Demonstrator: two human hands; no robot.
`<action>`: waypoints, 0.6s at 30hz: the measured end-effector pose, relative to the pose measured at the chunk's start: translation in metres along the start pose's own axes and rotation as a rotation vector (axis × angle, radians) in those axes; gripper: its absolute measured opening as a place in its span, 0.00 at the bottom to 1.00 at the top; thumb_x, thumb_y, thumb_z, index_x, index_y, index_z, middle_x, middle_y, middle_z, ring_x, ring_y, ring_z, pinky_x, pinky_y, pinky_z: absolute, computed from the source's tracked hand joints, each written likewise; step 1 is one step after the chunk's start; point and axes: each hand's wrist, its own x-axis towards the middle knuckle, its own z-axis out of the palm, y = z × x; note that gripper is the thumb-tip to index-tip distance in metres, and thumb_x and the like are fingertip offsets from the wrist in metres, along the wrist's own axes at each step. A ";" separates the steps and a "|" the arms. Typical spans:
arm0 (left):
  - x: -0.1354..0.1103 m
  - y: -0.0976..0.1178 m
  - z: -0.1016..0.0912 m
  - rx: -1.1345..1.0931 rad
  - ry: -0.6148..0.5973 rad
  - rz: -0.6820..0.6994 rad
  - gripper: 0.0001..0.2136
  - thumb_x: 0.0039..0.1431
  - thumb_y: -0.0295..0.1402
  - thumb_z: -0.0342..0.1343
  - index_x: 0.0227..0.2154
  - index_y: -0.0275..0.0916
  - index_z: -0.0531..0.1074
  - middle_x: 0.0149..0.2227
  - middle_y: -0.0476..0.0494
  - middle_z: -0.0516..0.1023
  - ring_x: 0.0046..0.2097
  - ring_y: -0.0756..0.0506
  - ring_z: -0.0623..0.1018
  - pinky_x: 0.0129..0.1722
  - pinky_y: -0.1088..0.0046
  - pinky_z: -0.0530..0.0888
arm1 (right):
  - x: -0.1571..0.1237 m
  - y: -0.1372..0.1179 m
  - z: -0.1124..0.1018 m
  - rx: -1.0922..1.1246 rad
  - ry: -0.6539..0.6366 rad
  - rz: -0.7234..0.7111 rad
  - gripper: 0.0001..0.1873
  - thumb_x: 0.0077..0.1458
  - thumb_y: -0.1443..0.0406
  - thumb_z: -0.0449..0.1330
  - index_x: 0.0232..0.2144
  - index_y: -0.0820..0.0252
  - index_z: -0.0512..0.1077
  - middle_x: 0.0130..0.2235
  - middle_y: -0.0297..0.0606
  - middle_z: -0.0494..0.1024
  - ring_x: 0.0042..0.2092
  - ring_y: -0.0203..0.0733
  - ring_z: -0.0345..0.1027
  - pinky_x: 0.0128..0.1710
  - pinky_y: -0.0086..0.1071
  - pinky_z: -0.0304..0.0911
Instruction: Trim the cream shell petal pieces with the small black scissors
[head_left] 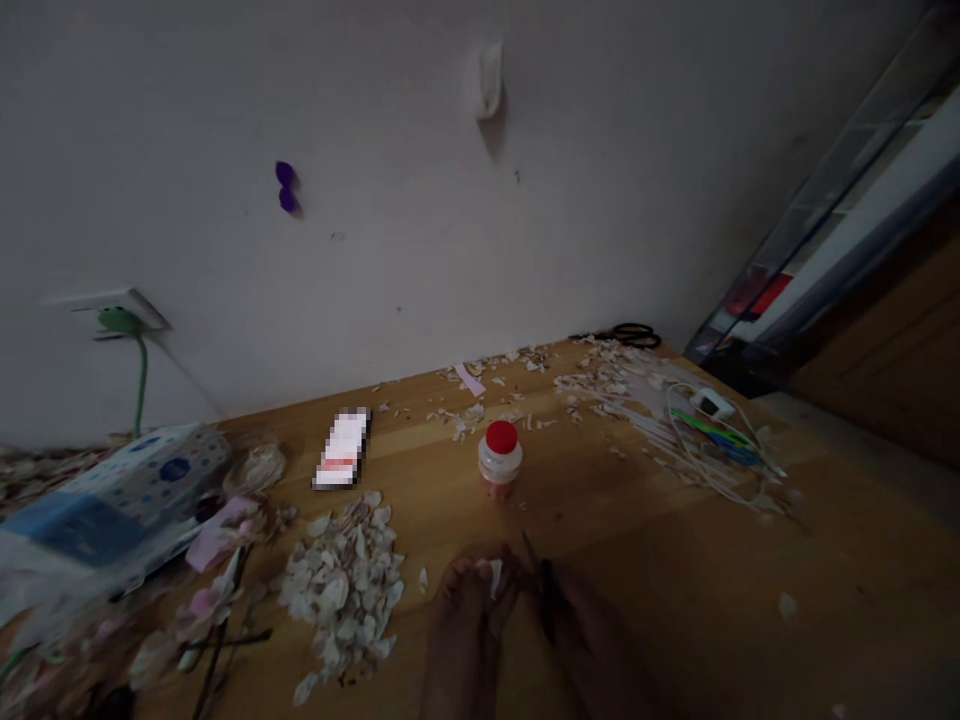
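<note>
Both my hands rest low at the front of the wooden table. My left hand is closed, pinching a small pale flake between its fingertips. My right hand is closed round a thin dark tool whose tip points up toward the flake. The two hands nearly touch. A heap of pale flakes lies just left of my left hand. A small jar with a red cap stands upright a little beyond the hands.
A tissue box and pink artificial flowers crowd the left. A small white-and-red box lies behind the heap. Scattered flakes, white sticks and cables cover the right rear; black scissors lie by the wall. A green plug sits in a wall socket.
</note>
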 end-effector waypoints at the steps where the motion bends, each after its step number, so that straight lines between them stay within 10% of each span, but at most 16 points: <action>1: 0.000 -0.001 0.000 -0.011 0.000 -0.005 0.07 0.51 0.29 0.64 0.28 0.36 0.70 0.34 0.42 0.81 0.46 0.41 0.80 0.49 0.63 0.75 | 0.000 -0.001 0.002 0.004 0.008 -0.005 0.20 0.60 0.58 0.48 0.49 0.60 0.68 0.51 0.47 0.73 0.51 0.48 0.67 0.52 0.36 0.61; 7: 0.001 -0.002 -0.001 -0.068 0.155 0.045 0.09 0.48 0.29 0.66 0.32 0.37 0.73 0.41 0.41 0.80 0.48 0.44 0.78 0.47 0.72 0.74 | -0.006 0.004 0.015 -0.082 0.007 0.092 0.19 0.57 0.57 0.51 0.48 0.57 0.69 0.45 0.42 0.76 0.45 0.46 0.71 0.44 0.31 0.65; 18: -0.012 0.005 0.016 -0.091 0.373 0.025 0.13 0.38 0.25 0.70 0.27 0.40 0.73 0.26 0.51 0.79 0.26 0.52 0.77 0.27 0.80 0.74 | -0.013 -0.017 0.015 -0.356 -0.188 0.154 0.11 0.52 0.60 0.58 0.38 0.54 0.73 0.37 0.37 0.79 0.38 0.44 0.73 0.35 0.27 0.63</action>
